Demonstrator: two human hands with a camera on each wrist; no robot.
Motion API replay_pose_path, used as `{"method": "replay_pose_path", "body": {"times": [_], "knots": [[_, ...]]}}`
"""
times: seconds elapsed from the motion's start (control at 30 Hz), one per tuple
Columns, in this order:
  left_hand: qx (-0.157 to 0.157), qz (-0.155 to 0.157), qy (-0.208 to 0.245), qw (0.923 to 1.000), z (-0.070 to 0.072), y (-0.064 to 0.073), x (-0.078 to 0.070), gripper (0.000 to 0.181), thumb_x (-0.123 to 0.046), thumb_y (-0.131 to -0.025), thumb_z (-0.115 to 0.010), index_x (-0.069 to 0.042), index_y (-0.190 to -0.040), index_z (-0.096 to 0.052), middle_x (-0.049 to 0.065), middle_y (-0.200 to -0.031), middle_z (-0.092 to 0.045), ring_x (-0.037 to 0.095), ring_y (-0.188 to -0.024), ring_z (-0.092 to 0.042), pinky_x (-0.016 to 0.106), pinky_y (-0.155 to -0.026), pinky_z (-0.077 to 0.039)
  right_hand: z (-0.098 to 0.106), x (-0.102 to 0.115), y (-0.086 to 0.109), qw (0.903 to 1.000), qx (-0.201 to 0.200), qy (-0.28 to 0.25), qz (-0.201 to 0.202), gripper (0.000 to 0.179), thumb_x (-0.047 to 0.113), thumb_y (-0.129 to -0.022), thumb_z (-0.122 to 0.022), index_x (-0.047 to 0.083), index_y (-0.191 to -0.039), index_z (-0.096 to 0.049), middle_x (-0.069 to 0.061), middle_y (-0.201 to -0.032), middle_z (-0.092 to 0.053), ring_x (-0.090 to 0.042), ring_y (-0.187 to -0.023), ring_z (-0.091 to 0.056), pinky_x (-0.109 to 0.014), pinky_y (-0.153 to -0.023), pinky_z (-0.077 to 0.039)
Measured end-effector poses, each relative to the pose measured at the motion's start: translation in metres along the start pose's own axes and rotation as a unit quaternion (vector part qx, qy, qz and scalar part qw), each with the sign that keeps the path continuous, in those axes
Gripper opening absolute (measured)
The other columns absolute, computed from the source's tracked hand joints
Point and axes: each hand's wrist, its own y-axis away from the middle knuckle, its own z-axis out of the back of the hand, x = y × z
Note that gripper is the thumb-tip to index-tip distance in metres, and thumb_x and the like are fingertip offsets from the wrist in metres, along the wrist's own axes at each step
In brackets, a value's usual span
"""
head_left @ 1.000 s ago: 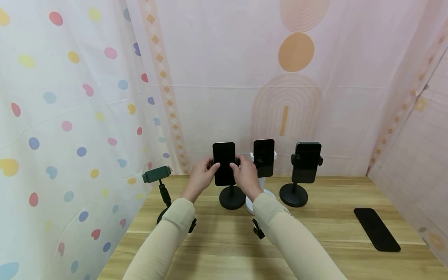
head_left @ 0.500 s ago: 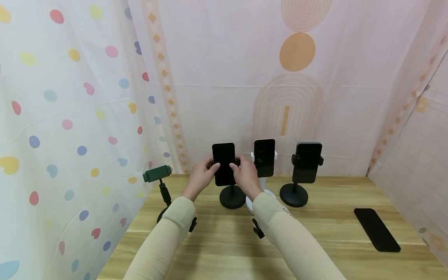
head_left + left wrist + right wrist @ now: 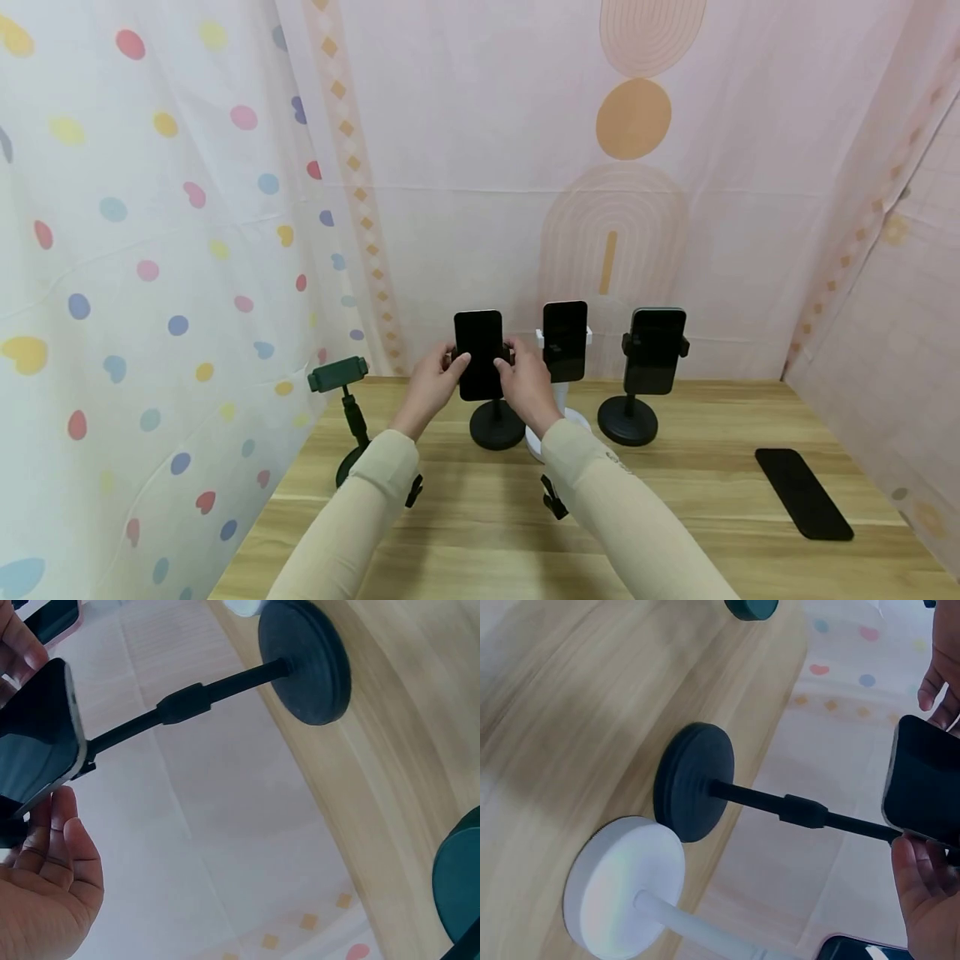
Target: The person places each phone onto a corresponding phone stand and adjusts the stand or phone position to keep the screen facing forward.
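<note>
Upright in the head view stands a black-screened smartphone (image 3: pixel 478 354), set in the clamp of a black phone stand (image 3: pixel 497 427). My left hand (image 3: pixel 432 379) grips the clamp's left side, its thumb at the phone's edge and its fingers reaching behind. On the opposite side my right hand (image 3: pixel 527 383) grips the clamp's right arm in the same way. The left wrist view shows the phone (image 3: pixel 37 746) tilted above the stand's thin pole (image 3: pixel 184 703), with fingers under its edge. In the right wrist view, fingertips (image 3: pixel 906 859) lie along the phone's lower edge; the back of the clamp is hidden.
To the right, a white stand (image 3: pixel 577 417) and another black stand (image 3: pixel 628 421) each hold a phone. A dark green stand (image 3: pixel 337 374) with no phone stands at left. Another black phone (image 3: pixel 804 493) lies flat on the wooden table (image 3: pixel 480 550). Patterned curtains (image 3: pixel 465 167) surround it.
The head view has shifted slightly. Both hands keep their places on the clamp, whose arms show a little more beside the phone's edges now.
</note>
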Motion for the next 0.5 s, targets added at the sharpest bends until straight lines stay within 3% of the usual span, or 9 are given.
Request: {"method": "replay_pose_path", "body": {"times": [0.17, 0.3, 0.4, 0.5], "knots": [[-0.003, -0.003, 0.009, 1.0000, -0.004, 0.003, 0.006, 0.046, -0.043, -0.102, -0.053, -0.006, -0.129, -0.057, 0.008, -0.091, -0.060, 0.020, -0.076, -0.055, 0.036, -0.071, -0.046, -0.003, -0.007, 0.004, 0.9998, -0.006, 0.019, 0.001, 0.027, 0.020, -0.103, -0.057, 0.006, -0.125, -0.061, -0.009, -0.103, -0.067, -0.024, -0.088, -0.063, -0.041, -0.077, -0.051], [-0.006, -0.002, 0.025, 0.9997, -0.005, 0.007, 0.009, 0.041, -0.047, -0.101, -0.054, -0.008, -0.114, -0.059, 0.006, -0.082, -0.057, 0.020, -0.068, -0.050, 0.034, -0.062, -0.042, -0.004, -0.013, 0.007, 0.9996, -0.002, 0.027, 0.007, 0.019, 0.019, -0.102, -0.058, 0.004, -0.107, -0.069, -0.005, -0.090, -0.068, -0.020, -0.077, -0.060, -0.038, -0.070, -0.049], [-0.005, 0.009, 0.028, 0.9996, -0.007, 0.012, 0.011, 0.039, -0.049, -0.100, -0.055, -0.009, -0.098, -0.056, 0.006, -0.074, -0.053, 0.020, -0.062, -0.046, 0.033, -0.058, -0.039, -0.006, -0.018, 0.012, 0.9994, 0.008, 0.031, 0.011, 0.019, 0.018, -0.102, -0.058, 0.005, -0.100, -0.071, -0.006, -0.092, -0.070, -0.020, -0.079, -0.061, -0.037, -0.070, -0.050], [-0.001, 0.016, 0.020, 0.9997, -0.009, 0.016, 0.014, 0.043, -0.050, -0.100, -0.053, -0.009, -0.089, -0.055, 0.006, -0.072, -0.054, 0.019, -0.061, -0.047, 0.032, -0.057, -0.039, -0.008, -0.024, 0.017, 0.9994, 0.016, 0.029, 0.011, 0.019, 0.017, -0.102, -0.058, 0.005, -0.103, -0.072, -0.008, -0.098, -0.071, -0.022, -0.088, -0.065, -0.039, -0.075, -0.052]]}}
